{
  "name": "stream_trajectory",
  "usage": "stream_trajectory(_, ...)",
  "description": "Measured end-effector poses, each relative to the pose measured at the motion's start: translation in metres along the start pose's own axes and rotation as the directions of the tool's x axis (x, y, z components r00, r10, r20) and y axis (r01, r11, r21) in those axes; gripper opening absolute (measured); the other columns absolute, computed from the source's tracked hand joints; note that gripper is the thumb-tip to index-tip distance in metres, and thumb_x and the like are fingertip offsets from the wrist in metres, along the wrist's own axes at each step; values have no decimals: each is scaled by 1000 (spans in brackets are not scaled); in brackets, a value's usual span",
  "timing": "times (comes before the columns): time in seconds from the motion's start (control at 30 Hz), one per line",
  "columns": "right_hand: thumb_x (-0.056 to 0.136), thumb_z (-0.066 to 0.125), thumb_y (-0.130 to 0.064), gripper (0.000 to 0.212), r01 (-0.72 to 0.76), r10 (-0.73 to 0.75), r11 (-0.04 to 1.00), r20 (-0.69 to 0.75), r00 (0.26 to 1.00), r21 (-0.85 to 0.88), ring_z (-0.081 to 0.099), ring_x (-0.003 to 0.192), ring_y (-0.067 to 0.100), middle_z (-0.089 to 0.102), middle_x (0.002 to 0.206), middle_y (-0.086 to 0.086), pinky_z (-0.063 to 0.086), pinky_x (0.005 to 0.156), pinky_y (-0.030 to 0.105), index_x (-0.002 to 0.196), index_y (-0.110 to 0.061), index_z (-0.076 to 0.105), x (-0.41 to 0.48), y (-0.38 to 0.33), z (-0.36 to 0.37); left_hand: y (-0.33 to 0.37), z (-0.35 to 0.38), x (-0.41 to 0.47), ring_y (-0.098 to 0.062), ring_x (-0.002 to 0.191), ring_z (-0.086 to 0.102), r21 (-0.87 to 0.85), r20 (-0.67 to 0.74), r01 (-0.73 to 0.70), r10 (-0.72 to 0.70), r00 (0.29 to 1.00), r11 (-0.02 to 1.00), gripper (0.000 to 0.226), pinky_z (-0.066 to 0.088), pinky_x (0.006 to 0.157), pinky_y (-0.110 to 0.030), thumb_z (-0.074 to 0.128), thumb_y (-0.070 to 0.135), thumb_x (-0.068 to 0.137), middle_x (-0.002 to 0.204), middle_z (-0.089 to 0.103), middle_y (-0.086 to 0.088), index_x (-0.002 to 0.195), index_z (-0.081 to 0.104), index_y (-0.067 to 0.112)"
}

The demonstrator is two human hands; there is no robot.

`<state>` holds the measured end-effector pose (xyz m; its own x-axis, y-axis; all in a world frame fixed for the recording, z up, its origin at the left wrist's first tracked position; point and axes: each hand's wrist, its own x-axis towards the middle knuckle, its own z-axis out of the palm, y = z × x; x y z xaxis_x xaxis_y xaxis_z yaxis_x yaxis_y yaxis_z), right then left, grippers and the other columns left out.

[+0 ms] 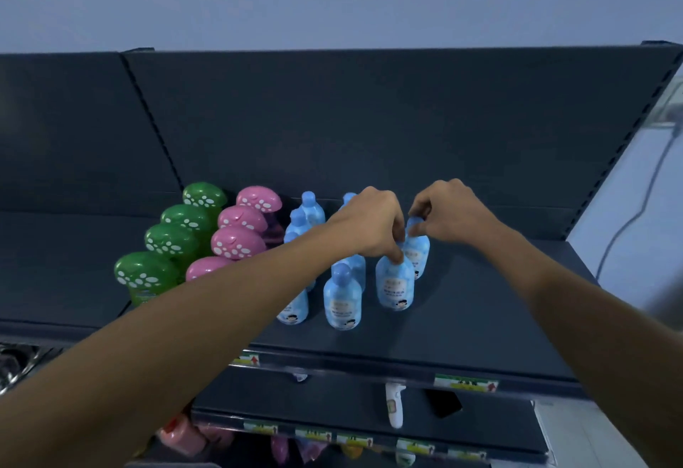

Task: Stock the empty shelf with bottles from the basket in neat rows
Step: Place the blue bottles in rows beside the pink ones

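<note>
Two pale blue plastic bottles are in hand at once, standing one behind the other at the right end of the stock on the dark blue-grey metal shelf [480, 312]. The left hand [369, 223] reaches over the other rows and pinches the cap of the nearer blue bottle [394, 286] with curled fingertips. The right hand [449, 212] pinches the cap of the farther blue bottle [418, 250], which sits just behind the first, close enough that the two look to touch. Both bottles are upright with their bases on the shelf. I read this as setting down or straightening the start of a new row, not a carry.

The finished work lies to the left. A row of green bottles with white-spotted mushroom caps [148, 271] runs four deep from front to back. Beside it is a matching row of pink bottles with white-spotted mushroom caps [238, 242]. Then come two rows of blue bottles [342, 299], partly hidden by the left forearm, so their count cannot be told. The rows look fairly straight.

No bottles stand to the right of the hands, and a good share of the shelf's width remains there. The row under the hands holds only two bottles. I judge the task past halfway but not finished. A bit of wire metalwork [14, 360] at the lower left edge may be the basket. What it holds cannot be made out.
</note>
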<state>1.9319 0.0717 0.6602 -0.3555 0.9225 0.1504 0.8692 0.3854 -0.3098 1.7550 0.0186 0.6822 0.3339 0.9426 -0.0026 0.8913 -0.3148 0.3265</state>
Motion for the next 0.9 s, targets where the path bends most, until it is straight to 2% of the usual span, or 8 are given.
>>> stream_trajectory(0.23,68,86,-28,18,-11,11,999,5,1000,35,65,80,10,68,77,-15,54,71,26,83,-25,77,39,19,10,-11,5,42,-12,89,68,-22,5,81,-81,997,996,30,61,82,-36,94,31,67,90,73,9,92,80,23)
stream_trajectory(0.47,70,86,-26,18,-14,12,998,26,1000,65,66,84,12,69,81,-13,59,78,34,85,-24,77,72,26,19,-25,9,70,-14,88,70,-64,14,150,-150,989,987,30,61,83,-35,95,24,65,92,73,6,91,80,23)
stream_trajectory(0.9,76,82,-25,9,23,-25,995,28,999,92,66,84,12,69,78,-13,55,75,29,76,-27,74,98,29,29,-35,12,85,-11,85,69,-101,10,174,-174,985,980,28,61,79,-33,96,27,63,90,72,10,86,80,26)
